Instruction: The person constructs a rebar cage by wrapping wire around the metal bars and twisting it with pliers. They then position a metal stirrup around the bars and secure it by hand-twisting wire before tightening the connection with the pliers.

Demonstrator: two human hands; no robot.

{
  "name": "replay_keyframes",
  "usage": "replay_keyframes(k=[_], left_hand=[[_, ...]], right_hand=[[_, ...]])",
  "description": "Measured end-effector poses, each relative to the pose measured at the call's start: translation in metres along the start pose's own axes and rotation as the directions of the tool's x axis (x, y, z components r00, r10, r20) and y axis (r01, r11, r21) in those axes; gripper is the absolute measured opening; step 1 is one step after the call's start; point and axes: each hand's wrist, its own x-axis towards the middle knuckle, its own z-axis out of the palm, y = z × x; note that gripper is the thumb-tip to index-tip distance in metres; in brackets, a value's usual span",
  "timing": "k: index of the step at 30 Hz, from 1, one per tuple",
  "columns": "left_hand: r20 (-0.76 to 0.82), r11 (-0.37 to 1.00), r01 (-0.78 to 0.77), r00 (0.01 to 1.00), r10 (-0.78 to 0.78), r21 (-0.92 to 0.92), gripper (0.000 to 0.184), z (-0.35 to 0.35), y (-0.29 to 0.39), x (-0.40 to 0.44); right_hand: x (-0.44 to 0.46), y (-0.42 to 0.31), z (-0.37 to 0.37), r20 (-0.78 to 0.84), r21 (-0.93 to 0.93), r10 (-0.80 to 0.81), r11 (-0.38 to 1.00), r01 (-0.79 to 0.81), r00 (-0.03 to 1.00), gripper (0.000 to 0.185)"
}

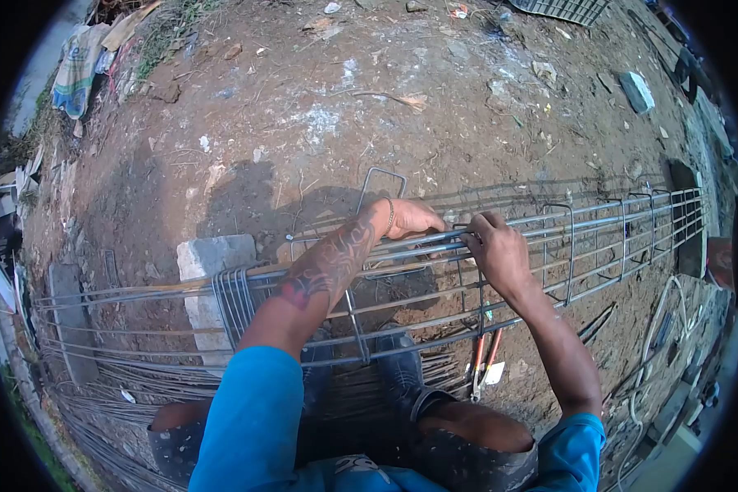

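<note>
A long rebar cage (607, 246) runs across in front of me, its bars tied through square stirrups. At its upper bars, my left hand (416, 218) reaches over from the far side, fingers bent and closed, their tips partly hidden. Just right of it, my right hand (500, 250) pinches with thumb and fingers at the crossing of the bars and a stirrup (481, 303). Whatever small thing either hand grips there is hidden. Several loose stirrups (234, 302) hang bunched on the bars to the left of my left arm.
Concrete blocks (215, 254) prop the cage at the left. Red-handled cutters (485, 361) lie on the dirt by my right shoe (399, 369). Loose rods (131, 402) cover the ground at lower left. A pale hose (635, 402) curls at the right. A plastic crate (562, 8) stands at the top.
</note>
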Motion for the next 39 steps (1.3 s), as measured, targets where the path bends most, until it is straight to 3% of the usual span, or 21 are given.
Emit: replay_keyframes(k=[3,6,9,11,15,17,19,21,23,24,25,26,29,30,35,39], left_hand=[[0.054,0.999,-0.045,0.997,0.046,-0.014,0.017,-0.004,-0.009,0.012],[-0.001,0.989,-0.084,0.996,0.084,-0.123,0.013,-0.003,-0.012,0.019],[0.019,0.995,-0.102,0.995,0.102,-0.011,0.018,-0.006,0.000,0.021],[0.040,0.986,-0.118,0.993,0.114,0.121,0.018,-0.006,0.011,0.022],[0.036,0.949,-0.047,0.999,0.037,0.312,0.018,-0.007,0.045,0.022],[0.014,0.757,0.030,0.999,-0.052,0.652,0.019,-0.004,0.064,0.028],[-0.019,0.678,0.055,0.998,-0.060,0.733,0.024,0.008,0.080,0.025],[-0.169,0.434,0.187,0.982,-0.080,0.881,0.029,0.020,0.087,0.026],[-0.195,0.456,0.177,0.981,-0.007,0.872,0.031,0.022,0.068,0.005],[-0.288,0.655,0.083,0.934,0.211,0.751,0.031,0.020,0.048,-0.003],[-0.414,0.792,-0.066,0.824,0.386,0.607,0.030,0.020,0.030,-0.004],[-0.498,0.729,-0.001,0.730,0.468,0.684,0.030,0.018,0.007,0.007],[-0.488,0.805,-0.104,0.747,0.450,0.584,0.029,0.041,0.002,-0.004],[-0.545,0.847,-0.136,0.710,0.445,0.515,0.025,0.043,0.005,-0.002],[-0.623,0.904,-0.156,0.678,0.391,0.397,0.023,0.044,0.002,0.013],[-0.702,0.941,-0.199,0.627,0.337,0.273,0.024,0.045,0.000,0.018]], right_hand=[[-0.006,-0.002,0.005,-0.091,0.074,0.030,0.997,-0.024,0.995,0.013],[-0.011,-0.005,0.008,-0.134,0.150,0.075,0.987,-0.054,0.988,0.010],[-0.013,-0.007,0.015,-0.124,0.041,0.123,0.992,-0.119,0.985,0.009],[-0.017,-0.006,0.023,-0.313,0.025,0.014,1.000,-0.007,0.950,0.010],[-0.019,-0.007,0.024,-0.308,-0.009,0.001,1.000,-0.004,0.951,0.013],[-0.018,-0.008,0.023,-0.293,-0.036,0.017,0.999,-0.029,0.956,0.011],[-0.016,-0.012,0.019,-0.260,0.015,0.095,0.995,-0.095,0.961,0.012],[-0.012,-0.010,0.017,-0.224,0.061,0.168,0.985,-0.159,0.960,0.014],[-0.013,-0.009,0.019,-0.283,0.215,0.241,0.959,-0.183,0.928,0.021],[-0.014,-0.008,0.019,-0.286,0.219,0.245,0.958,-0.186,0.926,0.021],[-0.014,-0.008,0.019,-0.254,0.215,0.260,0.954,-0.208,0.931,0.024],[-0.015,-0.008,0.020,-0.223,0.214,0.277,0.949,-0.230,0.935,0.027],[-0.016,-0.008,0.026,-0.266,0.175,0.264,0.959,-0.223,0.927,0.025],[-0.014,-0.009,0.025,-0.277,0.175,0.258,0.961,-0.215,0.926,0.025],[-0.016,-0.010,0.022,-0.276,0.191,0.277,0.954,-0.230,0.920,0.020],[-0.010,0.002,0.029,-0.279,0.223,0.190,0.966,-0.129,0.941,0.031]])
